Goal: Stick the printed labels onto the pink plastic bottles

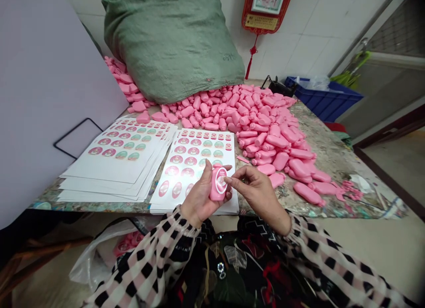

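Note:
A small pink plastic bottle [216, 194] rests in my left hand [199, 197], whose fingers wrap round it from behind. On its front is an oval pink-and-white sticker [222, 180]. My right hand [257, 190] has its thumb and index finger pinched together at the sticker's right side, touching the bottle's face; whether they grip the sticker's edge cannot be made out. Under my left hand lies a stack of sticker sheets [172, 171] with rows of pink and green labels. A second, looser stack of sheets [109, 171] lies to its left.
A large heap of pink bottles [265, 122] covers the table's back and right. Behind it slumps a green sack [175, 42]. A blue crate [325, 98] stands at the far right. A clear bag [96, 255] with pink items hangs below the table's front edge, and a pale panel [56, 86] rises at left.

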`<state>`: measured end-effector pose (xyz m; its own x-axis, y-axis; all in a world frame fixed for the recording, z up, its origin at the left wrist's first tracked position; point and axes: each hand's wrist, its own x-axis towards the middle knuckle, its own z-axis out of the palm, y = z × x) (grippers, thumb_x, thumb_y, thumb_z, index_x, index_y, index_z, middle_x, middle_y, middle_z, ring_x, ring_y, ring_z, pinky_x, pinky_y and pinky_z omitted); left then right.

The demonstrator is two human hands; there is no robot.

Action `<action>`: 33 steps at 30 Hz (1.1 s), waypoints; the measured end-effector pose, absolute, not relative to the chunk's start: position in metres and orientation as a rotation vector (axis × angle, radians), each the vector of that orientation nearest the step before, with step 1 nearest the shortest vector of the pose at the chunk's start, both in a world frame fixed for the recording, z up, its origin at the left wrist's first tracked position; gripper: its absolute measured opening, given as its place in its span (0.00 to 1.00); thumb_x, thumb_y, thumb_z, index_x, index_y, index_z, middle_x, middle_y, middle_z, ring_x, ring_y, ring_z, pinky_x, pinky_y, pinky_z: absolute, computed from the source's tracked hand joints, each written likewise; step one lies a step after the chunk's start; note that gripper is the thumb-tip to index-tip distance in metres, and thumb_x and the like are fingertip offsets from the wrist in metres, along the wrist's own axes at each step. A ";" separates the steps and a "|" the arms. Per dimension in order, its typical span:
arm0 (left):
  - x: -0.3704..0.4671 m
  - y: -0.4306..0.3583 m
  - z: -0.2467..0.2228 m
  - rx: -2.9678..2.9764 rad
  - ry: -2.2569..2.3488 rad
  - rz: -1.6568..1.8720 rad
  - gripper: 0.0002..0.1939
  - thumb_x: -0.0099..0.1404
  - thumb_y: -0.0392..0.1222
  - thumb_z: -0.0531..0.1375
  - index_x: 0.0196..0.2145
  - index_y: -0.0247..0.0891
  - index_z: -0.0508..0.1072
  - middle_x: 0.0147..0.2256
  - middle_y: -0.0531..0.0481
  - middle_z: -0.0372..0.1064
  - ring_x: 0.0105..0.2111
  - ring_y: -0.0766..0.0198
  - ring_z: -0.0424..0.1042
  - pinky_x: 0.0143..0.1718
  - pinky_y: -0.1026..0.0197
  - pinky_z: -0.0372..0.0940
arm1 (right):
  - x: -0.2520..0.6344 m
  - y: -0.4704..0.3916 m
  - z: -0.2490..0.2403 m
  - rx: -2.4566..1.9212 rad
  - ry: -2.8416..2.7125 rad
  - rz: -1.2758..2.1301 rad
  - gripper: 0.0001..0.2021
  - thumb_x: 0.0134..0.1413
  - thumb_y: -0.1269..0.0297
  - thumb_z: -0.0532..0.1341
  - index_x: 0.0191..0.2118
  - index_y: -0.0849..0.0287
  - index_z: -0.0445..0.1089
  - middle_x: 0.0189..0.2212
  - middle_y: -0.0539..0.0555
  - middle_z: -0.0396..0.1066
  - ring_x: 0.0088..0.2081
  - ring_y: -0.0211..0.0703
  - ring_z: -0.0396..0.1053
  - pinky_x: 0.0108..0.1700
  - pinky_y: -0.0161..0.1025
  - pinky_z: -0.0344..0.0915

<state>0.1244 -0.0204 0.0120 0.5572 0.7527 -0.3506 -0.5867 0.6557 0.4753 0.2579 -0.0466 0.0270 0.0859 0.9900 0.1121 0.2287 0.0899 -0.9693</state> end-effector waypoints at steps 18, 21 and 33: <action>0.130 -0.020 0.009 0.381 0.555 0.835 0.28 0.59 0.64 0.49 0.42 0.36 0.67 0.25 0.52 0.62 0.22 0.70 0.64 0.25 0.65 0.63 | 0.257 -0.049 0.016 -1.357 -1.370 1.053 0.11 0.47 0.55 0.63 0.27 0.57 0.66 0.22 0.49 0.71 0.24 0.39 0.69 0.28 0.36 0.66; 0.131 -0.023 0.009 0.468 0.652 0.902 0.30 0.57 0.67 0.46 0.40 0.37 0.66 0.23 0.54 0.61 0.20 0.69 0.63 0.22 0.64 0.63 | 0.257 -0.050 0.015 -1.344 -1.326 1.121 0.12 0.47 0.54 0.63 0.27 0.57 0.65 0.21 0.48 0.70 0.23 0.39 0.69 0.27 0.36 0.66; 0.107 -0.040 0.021 0.766 0.690 0.678 0.23 0.56 0.32 0.59 0.47 0.42 0.56 0.35 0.51 0.67 0.31 0.63 0.72 0.39 0.54 0.66 | 0.282 -0.058 0.010 -1.461 -1.788 0.758 0.09 0.55 0.58 0.57 0.33 0.56 0.69 0.28 0.49 0.71 0.31 0.37 0.66 0.34 0.34 0.60</action>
<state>0.1065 -0.0404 0.0211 0.5885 0.7511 -0.2991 -0.2868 0.5399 0.7914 0.2815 -0.0579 0.0103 -0.1220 0.9810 0.1511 0.5735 0.1940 -0.7959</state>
